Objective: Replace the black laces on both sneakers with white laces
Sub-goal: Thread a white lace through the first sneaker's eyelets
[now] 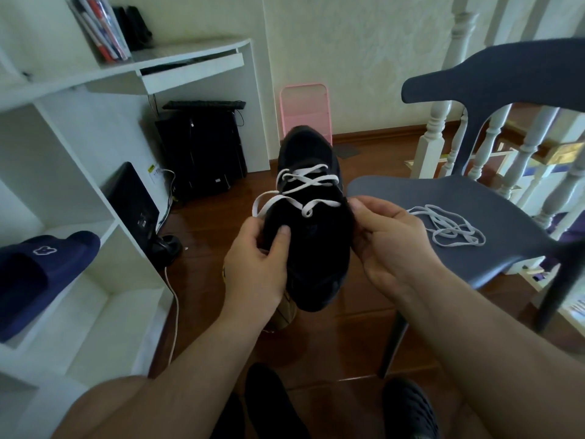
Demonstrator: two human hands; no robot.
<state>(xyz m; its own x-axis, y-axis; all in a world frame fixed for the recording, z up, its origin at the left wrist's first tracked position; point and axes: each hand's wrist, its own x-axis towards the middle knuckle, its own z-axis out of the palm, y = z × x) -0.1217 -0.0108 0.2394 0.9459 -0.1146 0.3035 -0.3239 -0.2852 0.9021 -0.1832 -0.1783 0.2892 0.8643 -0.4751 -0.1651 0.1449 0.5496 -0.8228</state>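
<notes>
A black sneaker [311,248] hangs in mid-air in front of me, toe pointing away. A white lace [302,185] crosses its front eyelets in several loose rows. My left hand [256,264] grips the sneaker's left side, thumb on the tongue, with a loop of the white lace running to its fingers. My right hand [389,242] holds the right side at the eyelets. A second white lace [449,228] lies loose in a heap on the grey chair seat [411,191].
White shelving [79,191] stands at the left with a navy slipper [41,270] on one shelf. A black computer tower [202,147] sits under the desk. A white cable [174,308] trails on the wood floor. White banister posts [433,134] rise behind the chair. Dark footwear [408,410] lies near my knees.
</notes>
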